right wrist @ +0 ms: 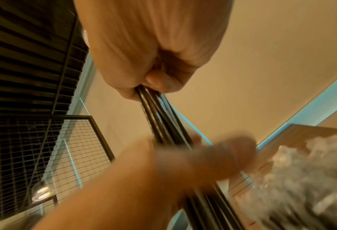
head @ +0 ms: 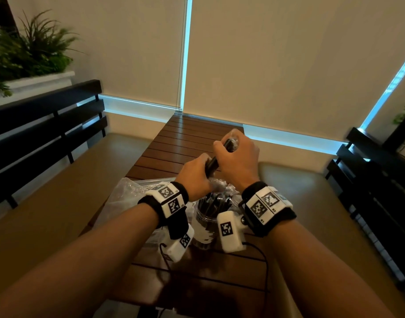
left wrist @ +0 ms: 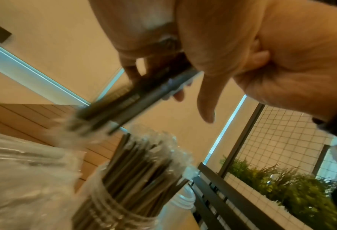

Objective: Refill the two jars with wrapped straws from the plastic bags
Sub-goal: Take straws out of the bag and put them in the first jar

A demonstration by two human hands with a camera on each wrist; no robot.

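A: Both hands up over the desk (head: 192,134), centre of the head view. Right hand (head: 237,161) curled round the upper end of a bundle of dark wrapped straws (left wrist: 136,96); left hand (head: 193,173) gripping the lower end. Bundle tilted, top toward the upper right of the frame.

B: Jars?

A: One jar (left wrist: 112,207) directly below the hands, lower centre of the left wrist view, already packed with upright straws. Just right of it a second, pale threaded rim (left wrist: 185,200); contents not visible. Crinkled bag (head: 125,193) lies at left of the jar, touching it as far as I can tell.

B: Step in hand?

A: My reading: squaring up a fresh handful between the two hands before loading. Motion blur on the lower end, so details there are poor.

B: Next move?

A: Likely turn the bundle upright and lower it into a jar mouth. The near jar looks crowded, so the wrapper tips could snag; the second jar may be the better target.
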